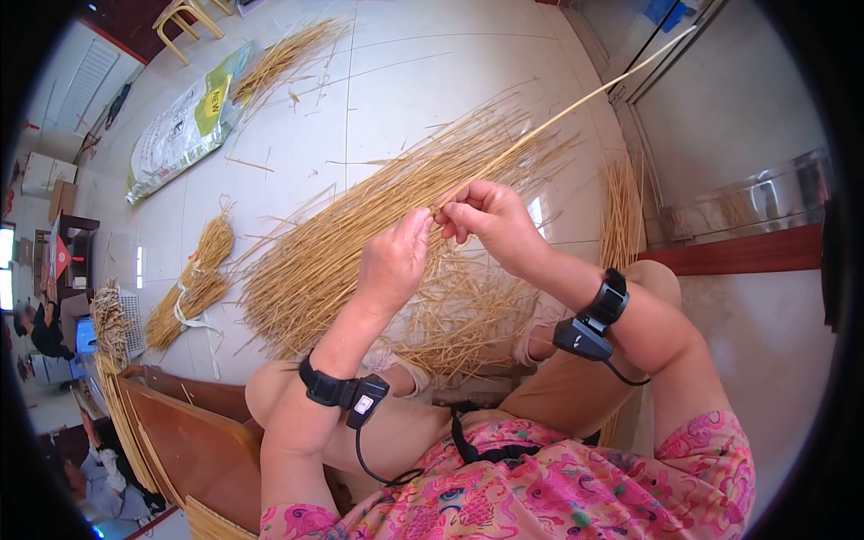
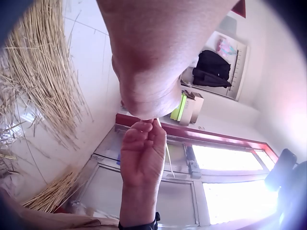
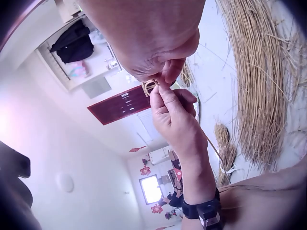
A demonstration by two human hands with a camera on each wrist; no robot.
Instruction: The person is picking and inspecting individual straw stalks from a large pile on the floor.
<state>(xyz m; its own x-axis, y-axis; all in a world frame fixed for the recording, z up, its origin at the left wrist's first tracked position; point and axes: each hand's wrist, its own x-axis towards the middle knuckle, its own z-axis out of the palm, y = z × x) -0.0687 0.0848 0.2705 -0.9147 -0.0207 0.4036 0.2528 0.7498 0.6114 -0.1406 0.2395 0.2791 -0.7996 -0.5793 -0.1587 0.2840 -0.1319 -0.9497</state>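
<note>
A long pale straw stalk (image 1: 576,103) runs from the fingers up toward the glass door. My right hand (image 1: 495,225) pinches its lower part between thumb and forefinger. Right beside it, fingertips nearly meeting, my left hand (image 1: 396,256) pinches the stalk too. In the left wrist view the right hand (image 2: 143,155) has its fingers curled in, and the thin stalk passes along it. The right wrist view shows the left hand (image 3: 175,115) with thumb and forefinger together. Below both hands a wide pile of loose straw (image 1: 360,243) lies on the floor.
Tied straw bundles (image 1: 202,256) lie at left, near a green-white bag (image 1: 193,126). More straw (image 1: 621,211) leans by the glass door (image 1: 733,117) at right. A brown wooden piece (image 1: 193,441) stands at lower left. Other people (image 1: 49,328) sit at far left.
</note>
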